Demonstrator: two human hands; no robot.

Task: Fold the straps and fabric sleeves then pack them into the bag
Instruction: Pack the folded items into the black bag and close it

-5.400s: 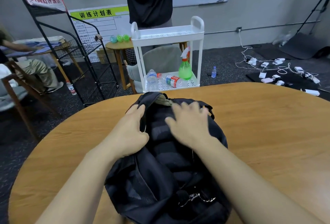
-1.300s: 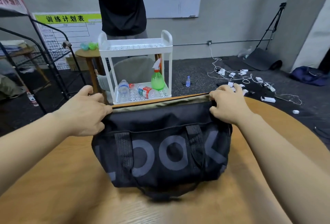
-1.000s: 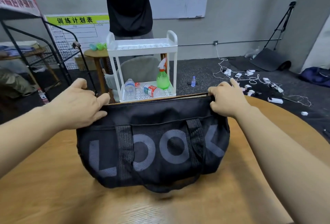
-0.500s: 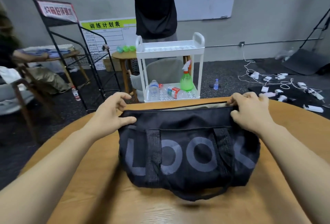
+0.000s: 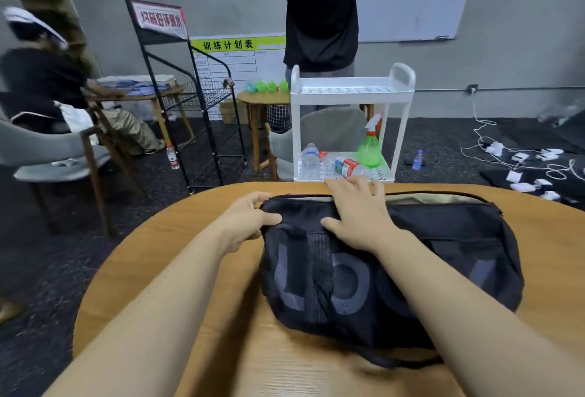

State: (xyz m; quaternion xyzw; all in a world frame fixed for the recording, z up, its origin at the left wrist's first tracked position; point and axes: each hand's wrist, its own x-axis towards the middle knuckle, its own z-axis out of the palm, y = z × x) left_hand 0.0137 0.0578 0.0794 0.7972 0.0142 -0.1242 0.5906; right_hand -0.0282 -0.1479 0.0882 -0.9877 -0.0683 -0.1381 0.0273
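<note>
A round wooden desk (image 5: 196,270) fills the lower part of the view, its far edge curving across the middle. On it, towards the far edge and reaching to the right side, stands a black bag (image 5: 427,244) with large grey letters on its near face; a strip of pale lining shows along its top opening, and a dark handle loop lies on the desk at its near side. Beyond the far edge of the desk stands a white cart (image 5: 351,93) with two shelves; on its lower shelf are a green spray bottle (image 5: 369,151), an upright water bottle (image 5: 310,157) and a second bottle lying on its side. Left of the cart stands a black wire rack (image 5: 190,105) with a red and white sign on top. A person in a black shirt stands behind the cart, and another sits at the far left by a small table. The left hand (image 5: 247,222) grips the bag's left end, thumb on the near face and fingers curled over the top edge. The right hand (image 5: 357,213) lies flat on the bag's top near the left end, fingers spread and reaching over the opening
</note>
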